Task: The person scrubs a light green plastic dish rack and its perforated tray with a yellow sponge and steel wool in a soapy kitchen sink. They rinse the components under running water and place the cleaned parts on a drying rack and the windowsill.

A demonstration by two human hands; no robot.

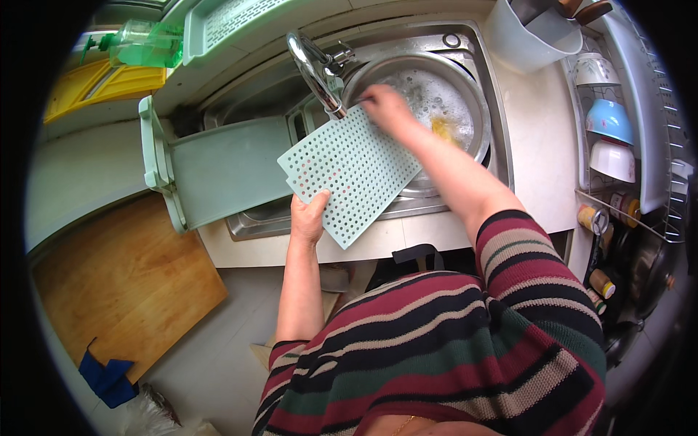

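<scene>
My left hand (310,217) grips the lower left edge of a pale green perforated plastic tray panel (354,174), its thumb on top. The panel is tilted over the right part of a steel sink (496,109). At the panel's upper edge, beside the chrome faucet (313,71), is my right hand (386,109), blurred, with its fingers bent; a small dark thing seems to be at the fingertips, too unclear to name. A round steel basin (480,98) of sudsy water lies beneath, with something yellow (444,129) in the suds.
A green plastic rack part (234,169) lies across the sink's left side. A wooden board (125,272) is at lower left. Behind are a green soap bottle (147,43) and a light green basket (234,24). Bowls (609,121) stand in a wire rack at right, near a white utensil holder (523,43).
</scene>
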